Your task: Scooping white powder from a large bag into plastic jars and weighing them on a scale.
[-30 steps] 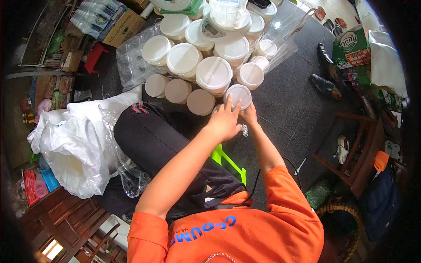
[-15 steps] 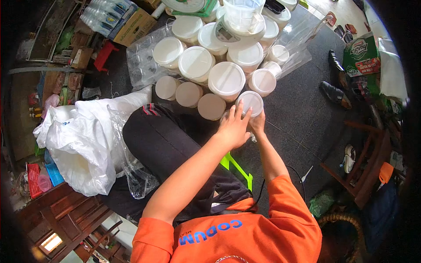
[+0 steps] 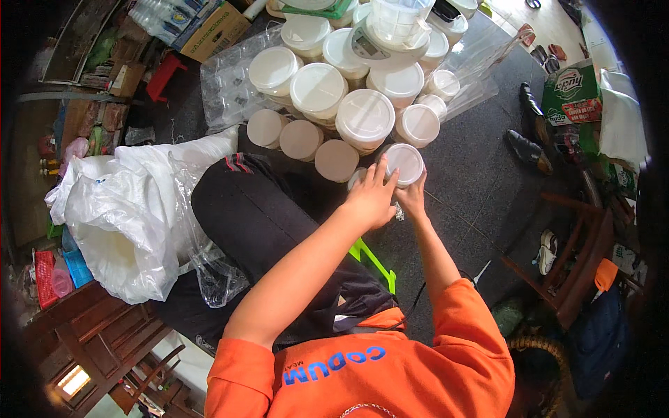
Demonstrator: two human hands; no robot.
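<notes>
A small plastic jar (image 3: pixel 405 163) with a translucent white lid stands at the near right end of a group of jars. My right hand (image 3: pixel 412 197) is wrapped round its near side. My left hand (image 3: pixel 369 198) grips it from the left, with fingertips over the lid's rim. Another small jar (image 3: pixel 356 177) shows partly behind my left fingers. Just beyond are a wide white-lidded jar (image 3: pixel 364 117), a smaller lidded jar (image 3: pixel 418 124) and a pale-topped jar (image 3: pixel 336 160). The palms and the held jar's lower part are hidden.
Several more lidded jars (image 3: pixel 318 89) crowd the floor ahead, with a digital scale (image 3: pixel 376 50) bearing a clear container (image 3: pixel 397 21). A white sack (image 3: pixel 125 230) lies left of my knee. A bright green tool (image 3: pixel 376 267) is by my leg. Black shoes (image 3: pixel 527 150) lie at the right.
Both hands stay on the same jar, and my left fingers have shifted slightly on its rim. The whole view has moved a little.
</notes>
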